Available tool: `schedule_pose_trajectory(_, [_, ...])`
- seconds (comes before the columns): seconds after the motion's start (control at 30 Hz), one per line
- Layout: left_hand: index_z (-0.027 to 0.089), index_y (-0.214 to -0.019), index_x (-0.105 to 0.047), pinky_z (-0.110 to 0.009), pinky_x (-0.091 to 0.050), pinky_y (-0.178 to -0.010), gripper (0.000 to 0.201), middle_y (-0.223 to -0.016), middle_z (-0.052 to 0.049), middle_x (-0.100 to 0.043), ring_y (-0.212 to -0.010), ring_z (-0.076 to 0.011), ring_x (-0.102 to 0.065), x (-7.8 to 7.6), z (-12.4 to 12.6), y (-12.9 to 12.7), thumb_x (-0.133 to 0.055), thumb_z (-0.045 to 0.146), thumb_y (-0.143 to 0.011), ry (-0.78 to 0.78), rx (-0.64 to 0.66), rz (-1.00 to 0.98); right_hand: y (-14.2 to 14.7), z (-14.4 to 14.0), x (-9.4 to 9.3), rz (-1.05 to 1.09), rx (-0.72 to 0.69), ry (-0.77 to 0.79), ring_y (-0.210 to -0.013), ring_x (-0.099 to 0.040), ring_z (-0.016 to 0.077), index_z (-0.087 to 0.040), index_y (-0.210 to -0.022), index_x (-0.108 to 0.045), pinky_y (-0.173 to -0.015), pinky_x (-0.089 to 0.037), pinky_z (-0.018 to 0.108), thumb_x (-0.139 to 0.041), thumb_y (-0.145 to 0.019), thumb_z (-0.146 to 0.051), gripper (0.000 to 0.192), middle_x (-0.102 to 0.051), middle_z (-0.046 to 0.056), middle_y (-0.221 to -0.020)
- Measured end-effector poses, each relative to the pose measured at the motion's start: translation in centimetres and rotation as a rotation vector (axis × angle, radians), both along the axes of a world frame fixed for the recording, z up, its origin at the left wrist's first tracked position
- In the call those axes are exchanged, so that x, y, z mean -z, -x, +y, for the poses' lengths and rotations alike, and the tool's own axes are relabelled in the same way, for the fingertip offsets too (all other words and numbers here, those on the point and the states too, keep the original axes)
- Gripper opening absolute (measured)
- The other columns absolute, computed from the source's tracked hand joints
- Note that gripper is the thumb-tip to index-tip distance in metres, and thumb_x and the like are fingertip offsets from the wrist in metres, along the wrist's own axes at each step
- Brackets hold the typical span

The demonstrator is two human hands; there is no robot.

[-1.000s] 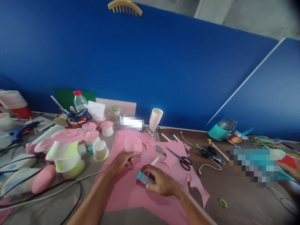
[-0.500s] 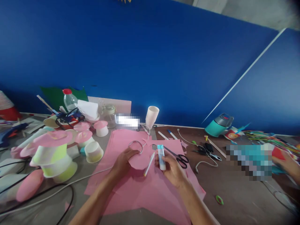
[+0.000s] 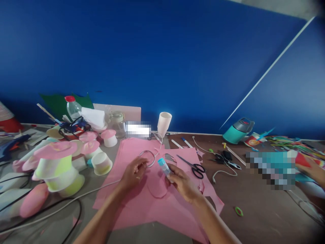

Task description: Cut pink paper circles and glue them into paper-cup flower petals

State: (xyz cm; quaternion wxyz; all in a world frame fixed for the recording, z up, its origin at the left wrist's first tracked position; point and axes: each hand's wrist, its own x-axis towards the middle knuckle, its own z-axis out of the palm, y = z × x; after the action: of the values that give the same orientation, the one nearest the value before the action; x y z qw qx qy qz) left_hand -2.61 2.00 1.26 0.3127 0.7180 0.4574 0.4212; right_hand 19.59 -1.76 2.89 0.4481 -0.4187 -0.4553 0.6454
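Right hand (image 3: 183, 183): fingers clamped on the glue stick (image 3: 164, 166), blue cap toward 10 o'clock. Left hand (image 3: 133, 173): fingers together, resting on the pink sheet (image 3: 142, 206); pink paper circle (image 3: 156, 184) lies at its 4 o'clock, between both hands.

To our left, stacked paper cups (image 3: 59, 169) and cables (image 3: 50, 211) crowd the tabletop (image 3: 259, 217). Scissors (image 3: 194, 166) lie just right of our right hand (image 3: 181, 181). Past them, brown tabletop lies open around a small green ring (image 3: 238, 211).
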Motion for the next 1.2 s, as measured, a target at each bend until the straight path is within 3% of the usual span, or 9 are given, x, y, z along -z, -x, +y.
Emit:
schedule_pose_trajectory(0.1, [0.018,-0.105,-0.069,-0.028,-0.049,-0.068,0.027,-0.091,-0.007,-0.067,-0.078,-0.0186,-0.061,-1.2,-1.0,-0.5,-0.060,0.037,-0.087,0.292,0.121,-0.250,0.5,-0.5,0.0,-0.132,-0.041,-0.117,-0.067,-0.053,0.0136,-0.020,-0.120,-0.064,-0.063,-0.043,0.027,-0.066,-0.078,-0.026,0.043,-0.059,-0.001,-0.078])
schedule_pose_trajectory(0.2, [0.017,-0.107,-0.068,-0.026,-0.047,-0.065,0.035,-0.087,-0.005,-0.065,-0.070,-0.0156,-0.057,-1.8,-1.8,-1.1,-0.068,0.041,-0.082,0.393,0.258,-0.381,1.2,-0.9,0.2,-0.207,-0.027,-0.189,-0.077,-0.055,0.0158,-0.021,-0.123,-0.060,-0.067,-0.048,0.028,-0.067,-0.077,-0.029,0.048,-0.061,0.003,-0.095])
schedule_pose_trajectory(0.3, [0.016,-0.094,-0.068,-0.024,-0.044,-0.063,0.029,-0.078,-0.001,-0.062,-0.068,-0.0140,-0.054,-1.8,-2.0,-1.5,-0.075,0.040,-0.078,0.463,0.269,-0.438,1.5,-1.3,0.5,-0.298,0.007,-0.237,-0.083,-0.059,0.0176,-0.023,-0.127,-0.055,-0.071,-0.051,0.029,-0.068,-0.077,-0.030,0.053,-0.061,0.005,-0.102])
schedule_pose_trajectory(0.5, [0.017,-0.083,-0.067,-0.023,-0.050,-0.064,0.028,-0.078,-0.001,-0.068,-0.069,-0.0134,-0.061,-1.6,-1.2,-1.1,-0.081,0.038,-0.072,0.564,0.059,-0.875,0.2,-0.6,0.5,-0.565,0.150,-0.566,-0.104,-0.061,0.0252,-0.021,-0.110,-0.065,-0.091,-0.048,0.039,-0.057,-0.089,-0.031,0.025,-0.067,0.011,-0.108])
schedule_pose_trajectory(0.63, [0.013,-0.079,-0.066,-0.022,-0.053,-0.055,0.023,-0.071,-0.002,-0.070,-0.060,-0.0127,-0.064,-1.3,0.1,-0.3,-0.080,0.031,-0.073,0.638,-0.128,-1.177,-0.3,-0.2,0.4,-0.915,0.098,-0.627,-0.078,-0.066,0.0222,-0.019,-0.088,-0.067,-0.081,-0.045,0.037,-0.054,-0.087,-0.021,0.013,-0.072,0.007,-0.082])
schedule_pose_trajectory(0.73, [0.013,-0.078,-0.064,-0.020,-0.056,-0.056,0.016,-0.068,-0.001,-0.070,-0.060,-0.0127,-0.067,-1.0,1.0,0.2,-0.077,0.022,-0.078,0.699,-0.201,-1.304,-0.1,-0.3,0.4,-1.159,0.068,-0.572,-0.063,-0.064,0.0205,-0.017,-0.099,-0.067,-0.075,-0.042,0.035,-0.053,-0.089,-0.022,0.017,-0.070,0.004,-0.065])
schedule_pose_trajectory(0.8, [0.013,-0.078,-0.064,-0.021,-0.057,-0.056,0.014,-0.066,-0.001,-0.070,-0.059,-0.0130,-0.068,-0.8,1.2,0.4,-0.076,0.020,-0.080,0.714,-0.208,-1.323,-0.1,-0.4,0.7,-1.224,0.099,-0.559,-0.068,-0.066,0.0222,-0.017,-0.111,-0.064,-0.074,-0.042,0.034,-0.053,-0.089,-0.022,0.024,-0.072,0.006,-0.072])
schedule_pose_trajectory(0.93, [0.012,-0.079,-0.064,-0.022,-0.058,-0.056,0.012,-0.066,-0.001,-0.070,-0.059,-0.0139,-0.069,-0.6,1.3,0.6,-0.075,0.018,-0.081,0.719,-0.202,-1.345,0.2,-0.5,1.4,-1.203,0.128,-0.512,-0.081,-0.068,0.0256,-0.016,-0.122,-0.058,-0.075,-0.043,0.034,-0.054,-0.087,-0.018,0.036,-0.074,0.012,-0.093])
schedule_pose_trajectory(1.2, [0.012,-0.083,-0.065,-0.019,-0.059,-0.061,0.013,-0.071,-0.001,-0.072,-0.062,-0.0121,-0.070,-0.2,1.4,0.5,-0.076,0.018,-0.079,0.726,-0.213,-1.375,0.8,-1.2,1.0,-0.700,-0.117,-0.328,-0.054,-0.061,0.0180,-0.014,-0.123,-0.059,-0.056,-0.045,0.028,-0.050,-0.090,-0.027,0.036,-0.063,-0.001,-0.059])
